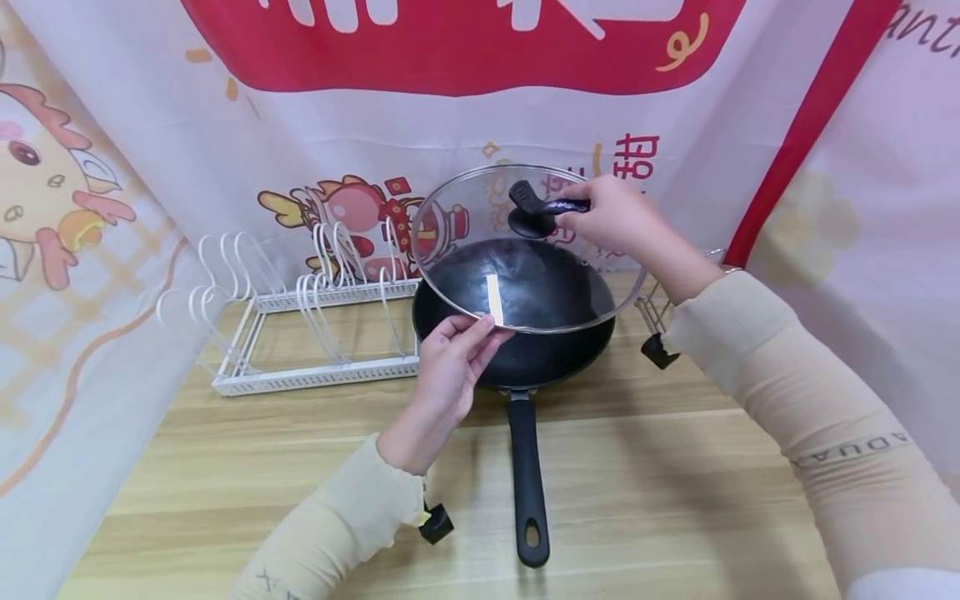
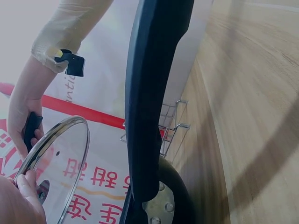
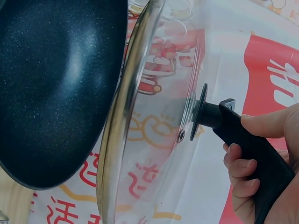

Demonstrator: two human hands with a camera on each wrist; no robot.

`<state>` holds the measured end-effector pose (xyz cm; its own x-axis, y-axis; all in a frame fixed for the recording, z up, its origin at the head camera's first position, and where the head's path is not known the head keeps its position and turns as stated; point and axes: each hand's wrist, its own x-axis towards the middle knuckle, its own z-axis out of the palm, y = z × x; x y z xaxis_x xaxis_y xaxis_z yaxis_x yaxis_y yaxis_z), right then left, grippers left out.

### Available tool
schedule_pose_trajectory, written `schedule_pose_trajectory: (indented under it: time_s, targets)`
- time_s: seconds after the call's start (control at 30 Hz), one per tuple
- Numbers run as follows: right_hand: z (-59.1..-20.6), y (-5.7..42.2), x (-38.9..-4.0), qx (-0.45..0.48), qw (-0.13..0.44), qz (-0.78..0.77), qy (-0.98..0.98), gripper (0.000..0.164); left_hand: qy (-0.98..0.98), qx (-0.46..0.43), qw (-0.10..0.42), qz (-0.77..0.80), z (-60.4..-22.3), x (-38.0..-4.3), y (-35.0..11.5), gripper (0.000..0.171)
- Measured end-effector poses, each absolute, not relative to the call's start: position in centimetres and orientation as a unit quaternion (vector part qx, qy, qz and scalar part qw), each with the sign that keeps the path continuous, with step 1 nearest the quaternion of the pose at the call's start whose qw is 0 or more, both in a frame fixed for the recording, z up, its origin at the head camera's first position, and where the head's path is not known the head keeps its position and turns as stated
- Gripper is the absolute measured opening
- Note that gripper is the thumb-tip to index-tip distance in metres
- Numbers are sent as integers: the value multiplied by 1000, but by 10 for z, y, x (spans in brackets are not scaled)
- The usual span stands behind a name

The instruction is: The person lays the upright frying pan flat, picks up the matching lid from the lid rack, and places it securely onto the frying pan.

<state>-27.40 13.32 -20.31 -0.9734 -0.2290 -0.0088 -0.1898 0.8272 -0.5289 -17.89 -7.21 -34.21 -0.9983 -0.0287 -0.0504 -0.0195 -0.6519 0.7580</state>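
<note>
A clear glass lid (image 1: 480, 218) with a metal rim is tilted above a black frying pan (image 1: 525, 362). My right hand (image 1: 622, 218) grips the lid's black handle (image 1: 531, 208), with fingers curled round it in the right wrist view. At the near edge, my left hand (image 1: 456, 367) pinches the lid's rim between thumb and fingers. Below the lid, the pan rests on the wooden table, its long black handle (image 1: 528, 475) pointing toward me. In the left wrist view that pan handle (image 2: 154, 93) looms large and partly covers the background.
To the left of the pan stands a white rack (image 1: 315, 379) with several upright wire loops. A metal wire rack (image 1: 654, 307) is partly hidden behind my right forearm. Printed cloth (image 1: 360, 133) hangs behind and on both sides of the wooden table (image 1: 637, 500).
</note>
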Motion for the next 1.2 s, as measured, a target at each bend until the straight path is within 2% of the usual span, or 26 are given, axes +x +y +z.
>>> schedule_pose_trajectory:
  time_s: [0.4,0.67,1.2]
  targets:
    - [-209,129,-279,-127,15,-278,952,48,-421,50,-2,-906,-344,-180,-78,17]
    - [-215,125,-277,-127,39,-284,950,50,-416,76,3,-906,-347,-176,-80,16]
    - [-222,119,-276,-127,22,-282,951,48,-419,77,7,-905,-352,-175,-87,20]
